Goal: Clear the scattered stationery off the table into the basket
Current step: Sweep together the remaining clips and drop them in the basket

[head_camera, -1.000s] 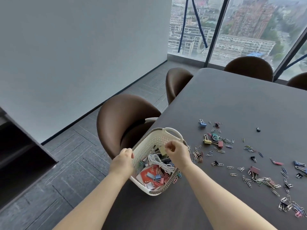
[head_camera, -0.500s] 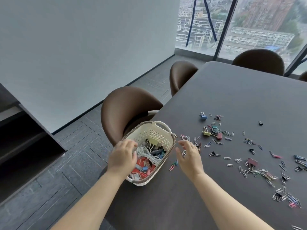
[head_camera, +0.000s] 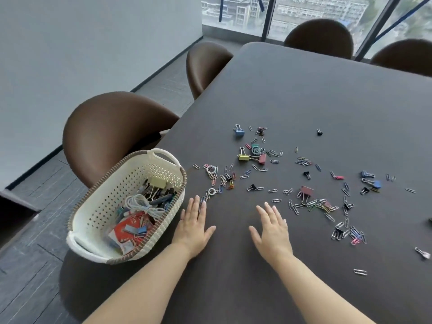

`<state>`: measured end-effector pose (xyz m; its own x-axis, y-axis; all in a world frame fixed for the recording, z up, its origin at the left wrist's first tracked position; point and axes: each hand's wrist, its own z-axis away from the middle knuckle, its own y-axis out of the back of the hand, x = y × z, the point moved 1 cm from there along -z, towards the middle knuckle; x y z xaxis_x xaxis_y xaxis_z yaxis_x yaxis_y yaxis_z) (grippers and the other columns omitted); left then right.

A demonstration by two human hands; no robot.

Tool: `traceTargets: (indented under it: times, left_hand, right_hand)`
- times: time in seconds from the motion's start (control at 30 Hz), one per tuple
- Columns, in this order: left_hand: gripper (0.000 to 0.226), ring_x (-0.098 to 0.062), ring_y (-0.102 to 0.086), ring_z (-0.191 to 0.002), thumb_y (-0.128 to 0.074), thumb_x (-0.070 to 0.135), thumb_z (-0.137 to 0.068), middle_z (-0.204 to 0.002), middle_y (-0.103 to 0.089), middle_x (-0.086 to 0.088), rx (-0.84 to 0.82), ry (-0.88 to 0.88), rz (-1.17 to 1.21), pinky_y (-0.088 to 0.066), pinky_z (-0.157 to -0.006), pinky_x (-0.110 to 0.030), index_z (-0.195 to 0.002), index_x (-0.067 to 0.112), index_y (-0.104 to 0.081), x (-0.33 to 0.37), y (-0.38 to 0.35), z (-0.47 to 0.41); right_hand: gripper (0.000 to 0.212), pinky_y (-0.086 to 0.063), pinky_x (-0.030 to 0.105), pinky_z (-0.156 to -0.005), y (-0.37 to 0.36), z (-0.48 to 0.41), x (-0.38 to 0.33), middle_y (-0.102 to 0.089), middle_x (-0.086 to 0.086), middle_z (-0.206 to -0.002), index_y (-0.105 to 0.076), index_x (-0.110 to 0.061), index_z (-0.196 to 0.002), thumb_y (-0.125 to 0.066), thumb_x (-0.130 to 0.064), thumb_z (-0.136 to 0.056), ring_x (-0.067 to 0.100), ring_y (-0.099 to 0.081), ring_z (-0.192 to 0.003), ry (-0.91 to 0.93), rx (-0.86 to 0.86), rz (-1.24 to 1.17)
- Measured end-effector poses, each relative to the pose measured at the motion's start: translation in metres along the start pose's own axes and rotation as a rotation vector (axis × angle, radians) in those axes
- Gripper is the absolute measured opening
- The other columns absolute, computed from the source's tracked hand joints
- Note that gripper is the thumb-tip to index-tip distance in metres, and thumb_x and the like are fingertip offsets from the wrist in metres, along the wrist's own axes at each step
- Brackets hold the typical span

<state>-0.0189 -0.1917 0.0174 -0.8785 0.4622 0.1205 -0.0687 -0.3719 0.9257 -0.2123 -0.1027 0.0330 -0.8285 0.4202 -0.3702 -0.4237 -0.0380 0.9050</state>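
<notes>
Dozens of paper clips and binder clips scattered on tabletop, right of basket. Left hand, right hand flat, fingers apart, empty. Clips light, stiff, slippery: sweep together, pinch binder clips by wire handles.

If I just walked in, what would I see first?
A colourful mess of paper clips and binder clips strewn over the dark table. At its left edge sits a white basket, already part full. Two bare hands, left hand and right hand, lie flat and empty beside it.

Basket contents beneath the white cord hidden.
</notes>
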Motion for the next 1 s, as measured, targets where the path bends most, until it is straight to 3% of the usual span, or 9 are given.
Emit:
traceTargets:
  times: [0.1,0.17,0.27,0.43,0.6,0.73,0.8,0.87,1.0]
  left_hand:
    - [0.088,-0.022,0.022,-0.138,0.01,0.063,-0.074,-0.151,0.023,-0.01,0.028,0.003,-0.028,0.009,-0.112,-0.038,-0.143,0.009,0.013,0.003,0.003,-0.028]
    - [0.076,-0.021,0.023,-0.138,-0.007,0.059,-0.09,-0.151,0.024,-0.01,0.049,-0.011,-0.008,0.009,-0.113,-0.038,-0.143,0.01,0.014,0.009,0.01,-0.049]
    - [0.08,-0.024,0.027,-0.136,-0.026,0.058,-0.091,-0.15,0.028,-0.009,0.111,0.002,0.039,0.008,-0.113,-0.04,-0.144,0.012,0.013,0.014,0.023,-0.079]
    - [0.096,-0.036,0.026,-0.135,-0.025,0.076,-0.078,-0.151,0.025,-0.011,0.131,0.155,0.026,0.007,-0.11,-0.052,-0.143,0.02,0.017,0.016,0.034,-0.122]
    - [0.088,-0.025,0.015,-0.14,-0.026,0.07,-0.082,-0.154,0.01,-0.011,0.188,0.117,0.079,0.002,-0.115,-0.043,-0.146,0.017,0.005,0.033,0.04,-0.152]
    - [0.089,-0.016,0.007,-0.142,-0.009,0.069,-0.074,-0.155,0.002,-0.004,0.19,-0.156,0.075,0.004,-0.114,-0.033,-0.146,0.016,-0.003,0.06,0.04,-0.159]
    - [0.086,-0.015,-0.006,-0.142,-0.014,0.064,-0.075,-0.154,-0.01,-0.002,0.194,-0.309,0.156,-0.002,-0.113,-0.029,-0.145,0.015,-0.014,0.075,0.04,-0.155]
    - [0.078,-0.018,-0.019,-0.138,-0.024,0.058,-0.078,-0.152,-0.021,-0.004,0.246,-0.37,0.27,-0.013,-0.112,-0.033,-0.142,0.012,-0.027,0.083,0.042,-0.155]
    - [0.073,-0.024,-0.019,-0.138,-0.025,0.053,-0.082,-0.151,-0.022,-0.01,0.366,-0.3,0.297,-0.008,-0.112,-0.039,-0.139,0.009,-0.031,0.084,0.058,-0.181]
  right_hand:
    - [0.063,-0.001,0.042,-0.115,0.002,-0.01,0.014,0.003,-0.003,-0.156,-0.008,-0.023,-0.146,-0.038,-0.042,-0.094,0.017,0.009,-0.143,-0.027,-0.001,0.049]
    - [0.065,-0.001,0.043,-0.116,0.003,-0.019,0.022,0.004,-0.002,-0.156,-0.005,-0.023,-0.146,-0.036,-0.045,-0.093,0.019,0.009,-0.143,-0.046,-0.003,0.073]
    - [0.068,0.0,0.044,-0.116,0.007,-0.037,0.034,0.004,-0.001,-0.156,-0.003,-0.023,-0.146,-0.036,-0.049,-0.092,0.02,0.01,-0.143,-0.081,0.011,0.085]
    - [0.076,0.004,0.053,-0.113,0.017,-0.075,0.051,0.011,0.0,-0.156,0.002,-0.027,-0.146,-0.033,-0.061,-0.087,0.023,0.016,-0.142,-0.194,0.044,0.113]
    - [0.081,0.004,0.054,-0.112,0.026,-0.11,0.072,0.015,0.005,-0.155,0.005,-0.026,-0.146,-0.03,-0.066,-0.084,0.03,0.019,-0.14,-0.291,0.073,0.129]
    - [0.078,-0.003,0.051,-0.114,0.024,-0.113,0.077,-0.01,0.009,-0.155,-0.023,-0.019,-0.144,-0.017,-0.065,-0.081,0.03,-0.003,-0.143,-0.221,0.097,0.126]
    - [0.071,-0.013,0.056,-0.11,0.023,-0.107,0.075,-0.036,0.01,-0.146,-0.046,-0.016,-0.13,-0.022,-0.059,-0.079,0.031,-0.033,-0.133,-0.188,0.209,0.05]
    - [0.056,-0.023,0.059,-0.105,0.027,-0.106,0.075,-0.051,0.008,-0.133,-0.056,-0.015,-0.116,-0.033,-0.053,-0.08,0.031,-0.05,-0.116,-0.159,0.333,0.029]
    - [0.057,-0.03,0.047,-0.105,0.049,-0.139,0.071,-0.049,0.007,-0.135,-0.051,-0.016,-0.125,-0.031,-0.05,-0.083,0.029,-0.045,-0.122,-0.046,0.342,-0.021]
